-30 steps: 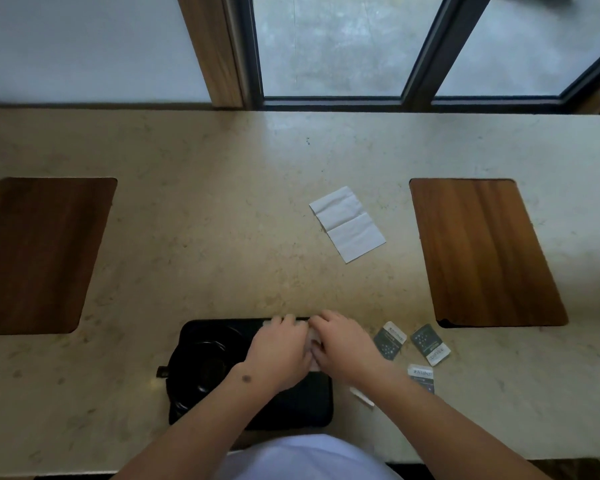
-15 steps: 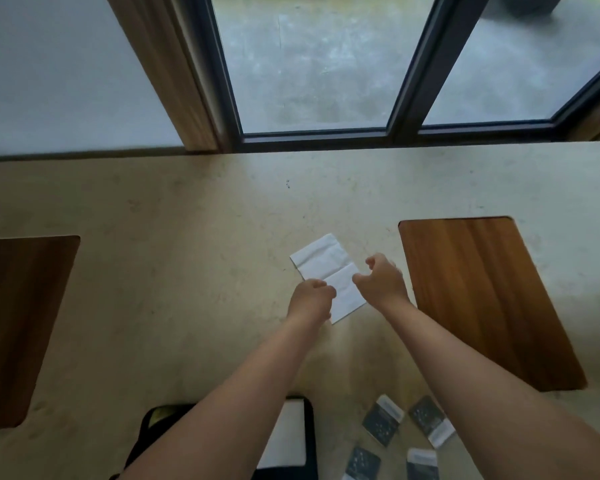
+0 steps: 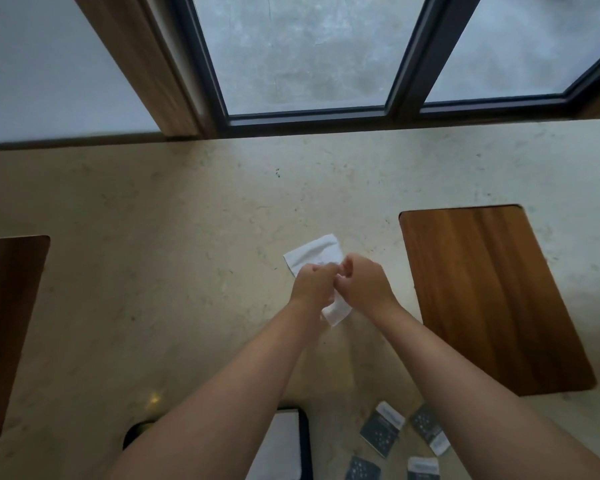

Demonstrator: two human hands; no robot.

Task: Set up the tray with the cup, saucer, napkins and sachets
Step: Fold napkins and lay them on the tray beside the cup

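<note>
A white paper napkin point(image 3: 312, 252) lies on the beige stone counter point(image 3: 153, 271), out at arm's length. My left hand point(image 3: 312, 284) and my right hand point(image 3: 362, 284) meet over its middle, both with fingers curled and pinching it; a corner of it shows below the hands. The black tray point(image 3: 305, 441) is at the bottom edge, mostly hidden by my left forearm, with another white napkin point(image 3: 281, 445) lying in it. Several dark grey sachets point(image 3: 381, 433) lie on the counter right of the tray. Cup and saucer are hidden from view.
A wooden inlay panel point(image 3: 492, 299) sits in the counter to the right of the hands, another one point(image 3: 4, 327) at the far left. A dark-framed window point(image 3: 309, 112) runs along the counter's far edge.
Both hands left the tray, reached out to the napkin on the counter and closed together on its middle. The view tilted up, so the tray slid to the bottom edge.
</note>
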